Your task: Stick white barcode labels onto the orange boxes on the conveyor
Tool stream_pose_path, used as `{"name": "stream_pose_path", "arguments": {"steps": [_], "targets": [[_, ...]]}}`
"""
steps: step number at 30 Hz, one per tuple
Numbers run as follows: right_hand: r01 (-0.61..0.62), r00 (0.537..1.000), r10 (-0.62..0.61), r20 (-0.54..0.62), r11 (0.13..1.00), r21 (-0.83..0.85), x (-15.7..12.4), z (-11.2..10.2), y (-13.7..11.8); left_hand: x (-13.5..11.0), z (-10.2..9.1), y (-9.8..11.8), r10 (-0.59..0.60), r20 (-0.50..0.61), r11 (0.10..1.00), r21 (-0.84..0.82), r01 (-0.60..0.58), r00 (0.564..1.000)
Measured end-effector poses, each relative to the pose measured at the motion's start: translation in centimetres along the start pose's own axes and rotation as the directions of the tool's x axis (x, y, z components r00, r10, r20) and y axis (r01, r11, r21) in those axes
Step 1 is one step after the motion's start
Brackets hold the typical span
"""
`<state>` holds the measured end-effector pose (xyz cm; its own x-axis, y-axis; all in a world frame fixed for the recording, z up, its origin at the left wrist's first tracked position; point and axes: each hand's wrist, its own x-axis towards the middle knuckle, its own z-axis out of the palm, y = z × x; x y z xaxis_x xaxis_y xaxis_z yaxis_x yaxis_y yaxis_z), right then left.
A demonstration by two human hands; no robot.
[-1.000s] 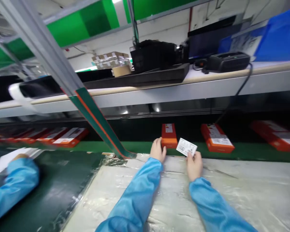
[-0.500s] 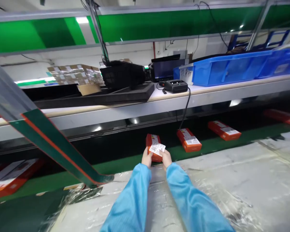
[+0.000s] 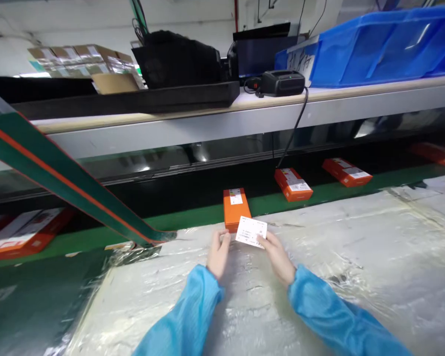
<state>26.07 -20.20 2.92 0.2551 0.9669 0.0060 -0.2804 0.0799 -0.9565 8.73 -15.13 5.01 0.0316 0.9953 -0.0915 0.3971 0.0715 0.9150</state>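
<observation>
While your right hand (image 3: 277,253) pinches the white printed slip (image 3: 249,229) by its edge, hold it flat; use your loosely open, empty left hand (image 3: 218,253) to steady the orange box (image 3: 236,211).

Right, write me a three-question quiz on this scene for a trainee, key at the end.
1. Which hand holds the white card?
2. True or false: a blue bin stands on the shelf.
3. What colour is the box nearest the card? A: blue. B: orange. C: black.

Key:
1. The right hand.
2. True.
3. B.
</observation>
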Motion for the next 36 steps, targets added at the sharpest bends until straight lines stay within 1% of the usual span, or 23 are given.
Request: {"name": "stream_pose_path", "arguments": {"steps": [1,3,4,5,7,9,12,18,20,22,24,27,29,31,32,33,36], "targets": [[0.004,1.0,-0.003,0.024,0.999,-0.033,-0.7,-0.4,-0.6,-0.8,-0.9,-0.3,0.002,0.006,0.999,-0.037,-0.002,1.0],[0.018,0.997,-0.012,0.077,0.997,-0.075,-1.9,-0.8,-1.8,-2.3,-2.4,-0.4,0.047,0.019,0.989,-0.138,-0.044,0.999],[0.023,0.994,-0.014,0.106,0.996,-0.082,-2.4,-0.8,-2.3,-3.0,-2.9,-0.1,0.068,0.057,0.982,-0.179,-0.057,0.996],[0.023,0.991,-0.011,0.135,0.996,-0.085,-2.9,-0.6,-2.8,-3.5,-3.3,0.3,0.083,0.124,0.973,-0.225,-0.054,0.989],[0.017,0.984,-0.001,0.18,0.996,-0.088,-3.5,-0.1,-3.3,-4.3,-3.7,1.0,0.093,0.273,0.948,-0.317,-0.002,0.957],[0.009,0.979,0.011,0.202,0.995,-0.098,-3.9,0.3,-3.5,-4.9,-3.8,1.5,0.077,0.351,0.925,-0.375,0.065,0.933],[0.001,0.975,0.023,0.221,0.994,-0.109,-4.5,0.6,-3.5,-5.6,-3.9,1.7,0.065,0.37,0.908,-0.407,0.098,0.927],[-0.038,0.974,0.06,0.22,0.994,-0.102,-5.3,0.4,-3.6,-6.2,-4.5,1.7,0.031,0.384,0.917,-0.378,0.126,0.923],[-0.073,0.971,0.088,0.223,0.994,-0.075,-5.5,0.4,-3.8,-6.1,-4.5,1.5,0.031,0.409,0.911,-0.387,0.143,0.912],[-0.132,0.96,0.132,0.247,0.991,-0.016,-5.7,0.4,-3.9,-6.1,-4.3,1.3,0.048,0.452,0.889,-0.427,0.168,0.891],[-0.225,0.93,0.191,0.315,0.972,0.074,-5.8,0.5,-4.1,-6.2,-4.1,1.0,0.066,0.5,0.845,-0.487,0.218,0.863],[-0.372,0.849,0.256,0.462,0.911,0.179,-5.9,0.8,-4.1,-6.8,-3.4,0.9,0.06,0.585,0.779,-0.534,0.328,0.809],[-0.42,0.811,0.267,0.52,0.885,0.201,-6.0,0.9,-4.0,-7.3,-2.9,0.9,0.068,0.649,0.749,-0.535,0.391,0.758],[-0.431,0.799,0.264,0.54,0.878,0.208,-6.1,1.0,-4.0,-7.8,-2.3,0.9,0.098,0.695,0.736,-0.532,0.418,0.712],[-0.438,0.791,0.264,0.552,0.875,0.209,-6.2,1.0,-4.1,-8.0,-2.1,0.9,0.11,0.702,0.737,-0.532,0.416,0.703],[-0.449,0.776,0.266,0.572,0.87,0.205,-6.2,0.9,-4.3,-8.2,-1.9,0.9,0.11,0.699,0.744,-0.529,0.408,0.706],[-0.491,0.705,0.272,0.655,0.854,0.174,-6.1,1.0,-5.0,-8.5,-1.3,1.1,0.045,0.68,0.769,-0.491,0.41,0.732]]}}
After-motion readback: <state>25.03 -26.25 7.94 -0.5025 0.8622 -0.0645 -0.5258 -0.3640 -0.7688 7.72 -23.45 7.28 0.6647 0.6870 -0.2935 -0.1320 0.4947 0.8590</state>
